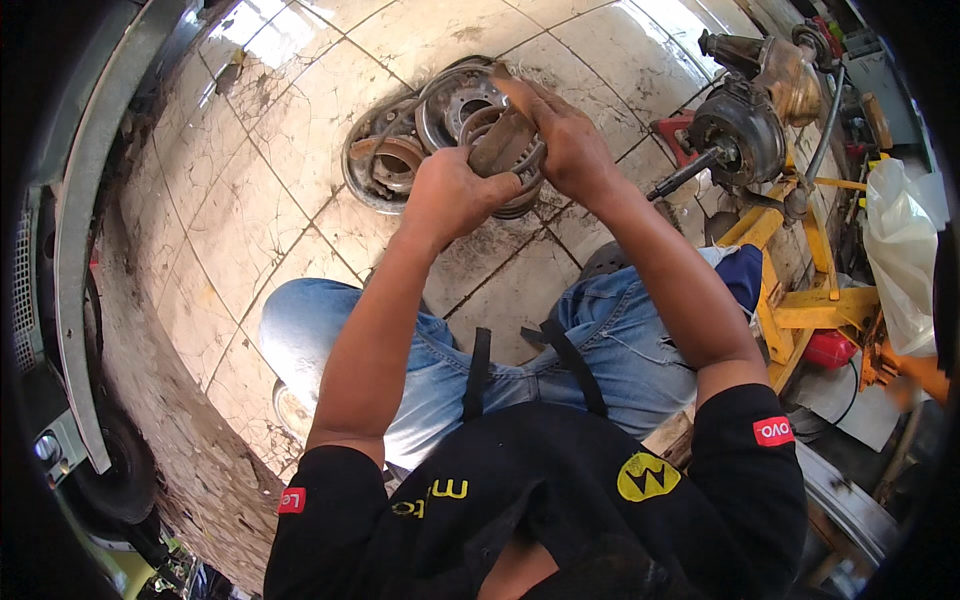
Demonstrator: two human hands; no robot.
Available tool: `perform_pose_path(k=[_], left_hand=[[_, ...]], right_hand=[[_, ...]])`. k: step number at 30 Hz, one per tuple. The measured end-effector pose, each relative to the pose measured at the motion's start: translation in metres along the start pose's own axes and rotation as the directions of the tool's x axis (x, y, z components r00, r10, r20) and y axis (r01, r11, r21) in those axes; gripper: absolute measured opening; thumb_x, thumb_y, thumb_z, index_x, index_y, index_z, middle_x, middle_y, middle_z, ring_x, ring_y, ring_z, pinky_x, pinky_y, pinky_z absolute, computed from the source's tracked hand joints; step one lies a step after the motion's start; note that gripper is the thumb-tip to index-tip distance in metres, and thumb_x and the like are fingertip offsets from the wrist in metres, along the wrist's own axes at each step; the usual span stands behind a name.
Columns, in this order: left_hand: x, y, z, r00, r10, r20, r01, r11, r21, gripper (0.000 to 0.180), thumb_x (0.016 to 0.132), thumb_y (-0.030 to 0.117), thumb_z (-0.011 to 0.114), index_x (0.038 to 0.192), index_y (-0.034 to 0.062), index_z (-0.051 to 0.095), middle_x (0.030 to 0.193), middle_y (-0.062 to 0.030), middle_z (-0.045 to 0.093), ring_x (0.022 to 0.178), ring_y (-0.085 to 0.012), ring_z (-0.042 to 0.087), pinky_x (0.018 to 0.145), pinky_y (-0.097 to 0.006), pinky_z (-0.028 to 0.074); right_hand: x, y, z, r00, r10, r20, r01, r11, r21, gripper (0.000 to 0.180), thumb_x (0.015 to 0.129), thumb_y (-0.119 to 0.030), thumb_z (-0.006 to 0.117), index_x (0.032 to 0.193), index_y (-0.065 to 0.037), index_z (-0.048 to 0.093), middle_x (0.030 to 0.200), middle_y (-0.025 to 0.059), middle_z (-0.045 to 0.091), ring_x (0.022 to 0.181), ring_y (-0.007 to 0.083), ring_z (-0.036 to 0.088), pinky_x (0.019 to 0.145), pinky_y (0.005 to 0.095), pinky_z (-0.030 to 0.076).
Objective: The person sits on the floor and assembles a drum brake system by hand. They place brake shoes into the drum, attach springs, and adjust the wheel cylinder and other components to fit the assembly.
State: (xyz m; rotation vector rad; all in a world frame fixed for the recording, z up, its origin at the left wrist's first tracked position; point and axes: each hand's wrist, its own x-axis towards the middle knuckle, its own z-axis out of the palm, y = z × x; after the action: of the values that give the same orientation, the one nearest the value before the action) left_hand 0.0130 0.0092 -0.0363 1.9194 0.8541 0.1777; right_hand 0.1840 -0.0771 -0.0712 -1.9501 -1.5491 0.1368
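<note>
Your black shirt (pixel 570 450) lies nearest, bearing yellow lettering (pixel 430 497), a round yellow emblem (pixel 648 477) and red sleeve patches (pixel 773 431) with white letters. Your left hand (pixel 450 195) has its grip closed at the near end of a curved, rust-brown piece (pixel 503 145); your right hand's (pixel 572 150) grip curls around its right side. You hold it above round metal parts (pixel 430 120), well in from the tiled floor's (pixel 250 200) left edge.
</note>
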Motion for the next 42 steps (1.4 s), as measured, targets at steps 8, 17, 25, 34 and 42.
perform_pose_path(k=[8, 17, 25, 34, 42], left_hand=[[0.003, -0.003, -0.004, 0.965, -0.180, 0.192, 0.240, 0.902, -0.360, 0.034, 0.073, 0.028, 0.067, 0.082, -0.0053, 0.065, 0.068, -0.0071, 0.061, 0.057, -0.0166, 0.057, 0.055, -0.032, 0.047], [0.004, -0.009, 0.001, 0.936, -0.177, 0.304, 0.347, 0.608, -0.714, 0.020, 0.082, 0.020, 0.062, 0.084, -0.0006, 0.062, 0.068, -0.0048, 0.055, 0.050, -0.0147, 0.049, 0.048, -0.030, 0.043], [0.007, -0.011, 0.003, 0.912, -0.209, 0.354, 0.410, 0.522, -0.748, 0.024, 0.084, 0.024, 0.057, 0.099, 0.0049, 0.059, 0.068, -0.0017, 0.049, 0.050, -0.0142, 0.044, 0.054, -0.033, 0.043], [0.011, -0.022, 0.001, 0.882, -0.123, 0.455, 0.461, 0.424, -0.780, 0.037, 0.082, 0.026, 0.057, 0.110, 0.0023, 0.060, 0.066, -0.0010, 0.047, 0.052, -0.0150, 0.045, 0.056, -0.033, 0.042], [0.007, -0.028, 0.004, 0.911, 0.078, 0.406, 0.324, 0.476, -0.818, 0.040, 0.078, 0.023, 0.058, 0.111, 0.0014, 0.059, 0.066, -0.0018, 0.047, 0.053, -0.0168, 0.046, 0.055, -0.035, 0.042]], right_hand=[[0.000, -0.007, -0.006, 0.977, -0.187, -0.102, 0.172, 0.975, -0.143, 0.067, 0.076, 0.000, 0.054, 0.142, -0.007, 0.042, 0.138, 0.0185, 0.049, 0.126, 0.0345, 0.047, 0.105, 0.0438, 0.036], [0.002, 0.002, -0.003, 0.967, -0.192, -0.170, 0.161, 0.970, -0.180, 0.066, 0.077, 0.000, 0.052, 0.142, -0.009, 0.042, 0.139, 0.0149, 0.049, 0.128, 0.0337, 0.046, 0.108, 0.0435, 0.033], [0.001, 0.016, 0.002, 0.992, -0.053, -0.115, 0.032, 0.983, -0.180, 0.065, 0.077, -0.001, 0.055, 0.140, -0.009, 0.044, 0.140, 0.0140, 0.049, 0.128, 0.0327, 0.046, 0.106, 0.0428, 0.036], [0.007, 0.004, -0.011, 0.972, -0.154, -0.176, 0.154, 0.988, -0.017, 0.059, 0.075, 0.006, 0.051, 0.133, -0.004, 0.052, 0.132, 0.0169, 0.055, 0.119, 0.0343, 0.054, 0.099, 0.0410, 0.045], [0.004, -0.022, -0.036, 0.968, -0.080, -0.238, 0.125, 0.975, 0.181, 0.050, 0.078, 0.008, 0.043, 0.126, 0.005, 0.053, 0.122, 0.0259, 0.059, 0.115, 0.0377, 0.057, 0.096, 0.0370, 0.046]])
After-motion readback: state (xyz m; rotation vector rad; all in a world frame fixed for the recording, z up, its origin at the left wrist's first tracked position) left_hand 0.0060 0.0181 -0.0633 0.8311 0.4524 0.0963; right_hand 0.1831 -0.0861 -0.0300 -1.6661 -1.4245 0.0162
